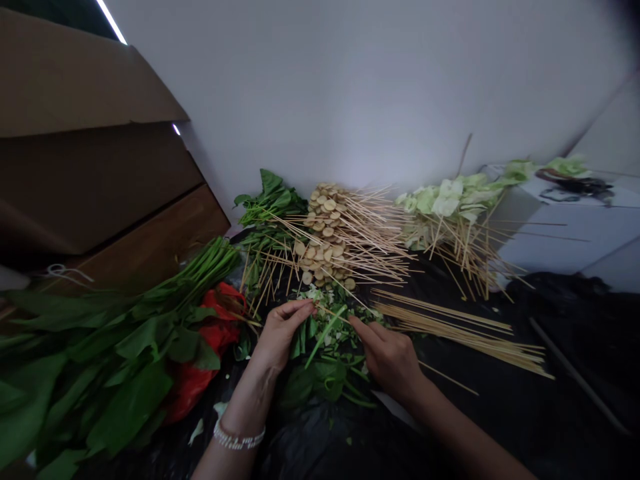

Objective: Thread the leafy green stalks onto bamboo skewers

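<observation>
A thin bamboo skewer (331,312) spans the gap between my two hands. My left hand (281,333) pinches at its left end, thumb and fingertips together. Closed around the other end is my right hand (387,350). A pale green stem (325,338) crosses the skewer; whether it is pierced is too small to tell. Beneath my hands lie chopped green bits (335,343) and loose dark green leaves (313,383). A bundle of bare bamboo skewers (470,337) rests to the right of my right hand.
Skewered pale round slices (325,257) are stacked at the back, beside skewered leafy greens (270,200). Skewered cabbage pieces (450,200) stand back right. Long-stemmed greens (135,347) and a red plastic bag (190,390) lie left, near cardboard (90,180). Black plastic (490,413) covers the surface.
</observation>
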`<state>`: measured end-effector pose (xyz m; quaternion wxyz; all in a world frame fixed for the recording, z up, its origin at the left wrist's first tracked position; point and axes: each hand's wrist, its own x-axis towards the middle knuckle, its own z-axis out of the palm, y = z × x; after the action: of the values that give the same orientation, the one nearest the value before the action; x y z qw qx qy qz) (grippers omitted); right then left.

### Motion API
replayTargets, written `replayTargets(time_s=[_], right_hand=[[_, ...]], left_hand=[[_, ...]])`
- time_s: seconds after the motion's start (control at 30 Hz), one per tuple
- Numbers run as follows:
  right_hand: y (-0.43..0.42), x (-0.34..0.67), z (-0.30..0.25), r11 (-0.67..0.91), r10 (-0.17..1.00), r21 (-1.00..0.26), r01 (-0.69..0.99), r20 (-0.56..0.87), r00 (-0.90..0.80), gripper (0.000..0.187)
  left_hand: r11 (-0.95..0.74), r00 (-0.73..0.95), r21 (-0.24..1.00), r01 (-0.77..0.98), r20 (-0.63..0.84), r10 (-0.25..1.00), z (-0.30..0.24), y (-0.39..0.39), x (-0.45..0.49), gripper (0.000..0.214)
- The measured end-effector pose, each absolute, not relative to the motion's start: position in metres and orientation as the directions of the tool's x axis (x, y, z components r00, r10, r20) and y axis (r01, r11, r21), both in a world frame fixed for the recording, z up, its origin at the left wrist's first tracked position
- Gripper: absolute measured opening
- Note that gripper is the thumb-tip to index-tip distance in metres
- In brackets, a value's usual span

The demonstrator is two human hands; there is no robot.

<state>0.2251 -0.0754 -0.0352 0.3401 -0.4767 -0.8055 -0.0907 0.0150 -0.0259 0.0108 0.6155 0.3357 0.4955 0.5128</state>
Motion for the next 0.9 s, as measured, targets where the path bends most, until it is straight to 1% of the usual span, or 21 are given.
replayTargets(time_s=[0.23,0.47,0.9], right_hand=[[-0.0754,0.2242,-0.0335,0.530,0.700,-0.176,0.829,0.642,-0.312,0.039],[-0.0758,0.2231,-0.0341,0.550,0.680,-0.176,0.816,0.663,-0.315,0.041],[-0.0770,0.2209,-0.0354,0.571,0.676,-0.204,0.795,0.666,-0.315,0.040]], left_hand=[[0.226,-0.030,0.930,-0.291,-0.245,0.969,0.0100,-0.0246,0.0150,0.037],[0.281,-0.006,0.918,-0.280,-0.295,0.956,0.0111,-0.0257,0.0125,0.037],[0.274,0.052,0.951,-0.144,-0.269,0.962,0.0129,-0.0248,0.0141,0.031]])
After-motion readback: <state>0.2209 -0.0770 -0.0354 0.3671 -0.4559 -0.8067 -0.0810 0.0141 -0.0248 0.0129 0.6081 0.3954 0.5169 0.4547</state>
